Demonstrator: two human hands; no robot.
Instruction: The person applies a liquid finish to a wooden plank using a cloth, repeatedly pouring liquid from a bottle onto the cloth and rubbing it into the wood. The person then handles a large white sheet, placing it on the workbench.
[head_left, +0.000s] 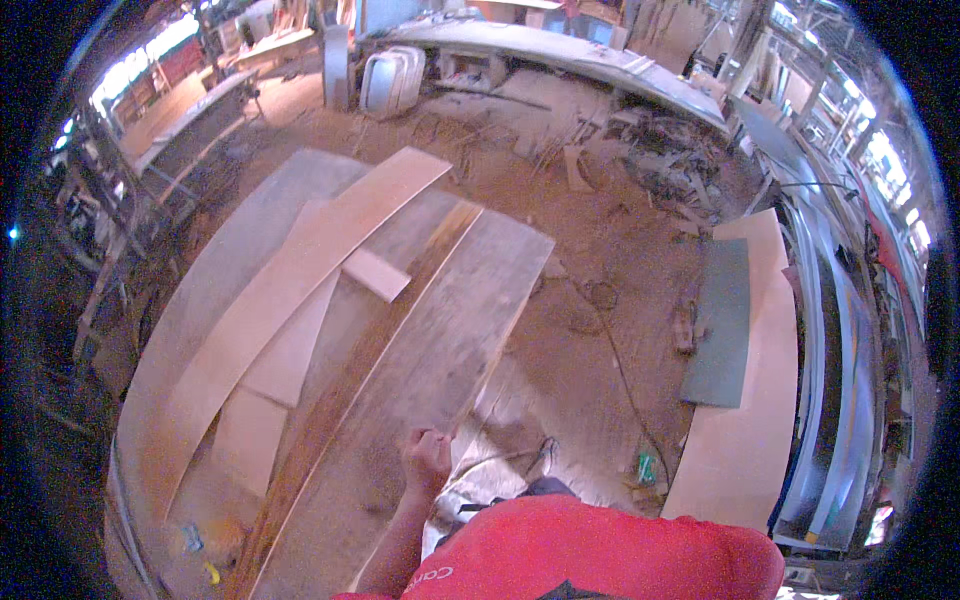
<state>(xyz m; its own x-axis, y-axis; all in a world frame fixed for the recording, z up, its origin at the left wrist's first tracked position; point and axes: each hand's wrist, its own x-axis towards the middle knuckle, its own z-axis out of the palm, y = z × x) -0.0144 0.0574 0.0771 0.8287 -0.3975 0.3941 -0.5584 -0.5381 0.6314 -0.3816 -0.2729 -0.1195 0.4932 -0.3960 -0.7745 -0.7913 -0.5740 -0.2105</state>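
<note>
My left hand [428,453] is closed, its fingers curled at the right edge of a weathered grey board [440,300]; what, if anything, is inside them is hidden. That board lies beside a brown timber strip [340,380]. Further left, a long pale plank [260,310] lies diagonally over larger sheets, with a small pale offcut [375,275] and pale panels [250,440] beside it. My right hand is out of view; my red-clothed body fills the lower middle.
Right are a pale sheet [735,450] bearing a grey-green panel [715,320] and stacked long boards [830,380]. A cable [630,400] crosses the dusty floor. Scrap [665,165] lies near a long bench [540,50] at the back; clutter lines the left.
</note>
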